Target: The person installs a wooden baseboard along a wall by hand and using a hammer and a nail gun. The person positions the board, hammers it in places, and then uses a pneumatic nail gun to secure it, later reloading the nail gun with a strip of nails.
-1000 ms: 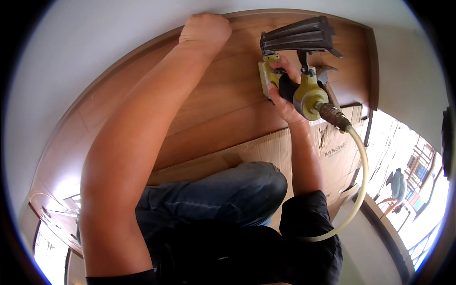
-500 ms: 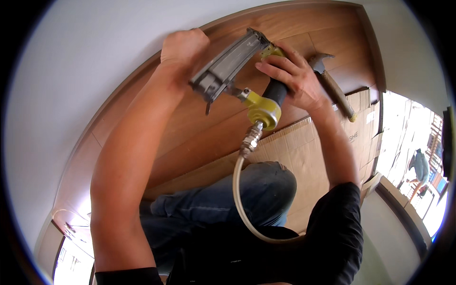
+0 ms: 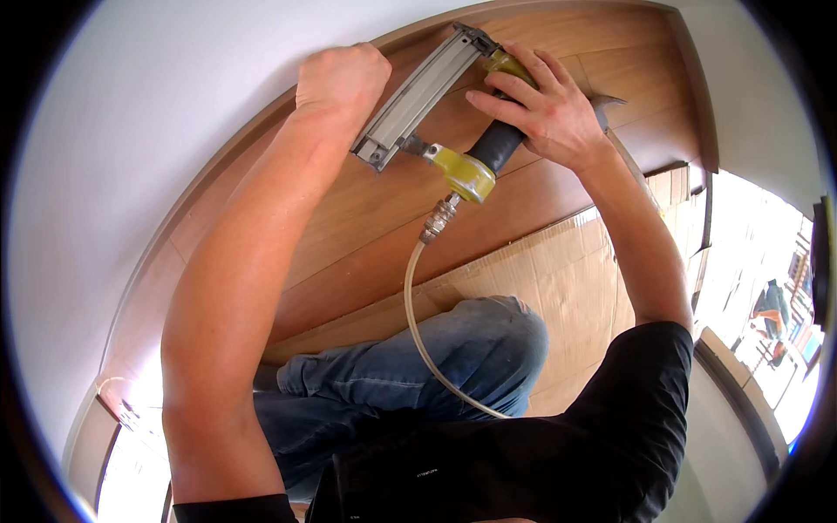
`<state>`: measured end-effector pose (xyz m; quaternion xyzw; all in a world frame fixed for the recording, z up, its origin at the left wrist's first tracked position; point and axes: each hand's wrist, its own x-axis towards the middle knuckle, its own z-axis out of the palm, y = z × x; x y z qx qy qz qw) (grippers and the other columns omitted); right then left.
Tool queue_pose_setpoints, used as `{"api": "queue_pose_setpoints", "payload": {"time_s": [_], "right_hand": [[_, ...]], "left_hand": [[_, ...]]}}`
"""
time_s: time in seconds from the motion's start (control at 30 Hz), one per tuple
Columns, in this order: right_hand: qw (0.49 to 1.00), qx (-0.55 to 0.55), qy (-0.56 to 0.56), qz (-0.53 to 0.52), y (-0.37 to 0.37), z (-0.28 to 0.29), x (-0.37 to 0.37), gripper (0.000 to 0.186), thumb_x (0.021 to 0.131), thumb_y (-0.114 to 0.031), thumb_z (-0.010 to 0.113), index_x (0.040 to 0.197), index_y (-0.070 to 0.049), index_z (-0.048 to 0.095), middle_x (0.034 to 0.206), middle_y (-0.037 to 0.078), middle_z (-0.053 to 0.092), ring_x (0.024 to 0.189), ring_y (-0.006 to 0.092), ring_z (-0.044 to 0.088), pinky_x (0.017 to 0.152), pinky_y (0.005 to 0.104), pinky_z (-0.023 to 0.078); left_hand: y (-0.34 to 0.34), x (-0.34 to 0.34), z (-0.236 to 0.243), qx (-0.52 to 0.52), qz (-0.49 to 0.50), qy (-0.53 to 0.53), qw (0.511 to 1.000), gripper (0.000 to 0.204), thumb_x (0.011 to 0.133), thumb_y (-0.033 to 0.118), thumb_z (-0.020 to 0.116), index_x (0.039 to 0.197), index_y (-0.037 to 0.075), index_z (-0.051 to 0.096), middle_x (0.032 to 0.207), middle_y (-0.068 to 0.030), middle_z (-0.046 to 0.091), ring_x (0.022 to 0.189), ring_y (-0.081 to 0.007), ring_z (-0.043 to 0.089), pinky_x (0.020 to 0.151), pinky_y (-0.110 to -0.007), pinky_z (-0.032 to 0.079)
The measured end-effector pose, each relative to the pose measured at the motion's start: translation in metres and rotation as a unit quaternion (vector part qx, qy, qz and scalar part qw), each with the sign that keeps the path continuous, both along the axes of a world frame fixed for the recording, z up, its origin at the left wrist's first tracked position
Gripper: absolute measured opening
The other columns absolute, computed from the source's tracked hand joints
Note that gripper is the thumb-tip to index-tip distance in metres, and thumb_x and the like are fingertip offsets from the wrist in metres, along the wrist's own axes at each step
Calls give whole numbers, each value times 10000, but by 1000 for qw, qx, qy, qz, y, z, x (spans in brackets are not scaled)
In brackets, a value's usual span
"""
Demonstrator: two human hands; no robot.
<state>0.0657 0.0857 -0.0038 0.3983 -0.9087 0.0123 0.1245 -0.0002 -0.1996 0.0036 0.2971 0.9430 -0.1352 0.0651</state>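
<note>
A yellow, black and grey nail gun point(image 3: 427, 87) is gripped by my right hand point(image 3: 554, 113), fingers wrapped round its upper body. Its nose end reaches the brown skirting strip point(image 3: 410, 33) along the wall; whether they touch I cannot tell. The long grey magazine slants down beside my left wrist. My left hand point(image 3: 344, 77) is closed in a fist against the skirting. Its fingertips face away, so anything inside is hidden. From the metal coupling point(image 3: 438, 218) a pale air hose point(image 3: 410, 301) runs down toward my body.
A hammer point(image 3: 629, 159) lies on the wooden floor point(image 3: 366, 227), partly hidden by my right forearm. Flattened cardboard point(image 3: 567, 283) lies by my bent knee point(image 3: 501, 336). White wall point(image 3: 174, 78) rises beyond the skirting. A bright opening with clutter is at the right.
The nail gun and my right hand have moved up toward the skirting, the tool slightly left at its hose end. My left fist has shifted slightly up. My right forearm now covers more of the hammer.
</note>
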Motion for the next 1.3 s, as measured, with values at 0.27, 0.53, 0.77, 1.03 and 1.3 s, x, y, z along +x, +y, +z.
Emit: {"api": "queue_pose_setpoints", "payload": {"time_s": [0.27,0.53,0.77,1.03,1.3], "right_hand": [[1000,20,23,5,-3,6,-2,476,772,-137,758,1220,-291,709,1194,-25,628,1361,306,537,1034,489,504],[999,24,30,4,-6,6,-3,450,792,-141,741,1215,-292,707,1195,-23,622,1362,305,534,1032,496,504],[999,37,34,5,-2,1,-4,471,789,-145,751,1230,-303,703,1212,-26,614,1375,302,524,1032,500,503],[998,47,35,5,0,-1,-4,500,763,-140,774,1227,-312,701,1226,-35,610,1376,296,523,1039,496,499],[997,63,36,18,0,-1,1,584,790,-63,705,1324,-294,658,1342,2,611,1413,329,496,1109,520,467]], "left_hand": [[4,1,-1,-17,13,0,1000,85,861,31,716,942,5,720,864,-157,788,819,-290,801,680,-389,660],[3,0,0,-13,10,-1,1000,86,863,31,721,947,12,724,871,-156,790,826,-289,802,687,-386,663],[3,2,0,-7,6,17,1000,81,855,28,733,935,23,726,857,-139,790,798,-273,801,658,-375,661],[2,0,-3,-33,1,13,999,77,860,36,734,936,27,727,856,-130,793,806,-268,802,662,-365,660],[5,0,3,-43,16,-17,999,142,888,29,719,1029,11,723,920,-153,799,870,-292,806,713,-385,666]]}}
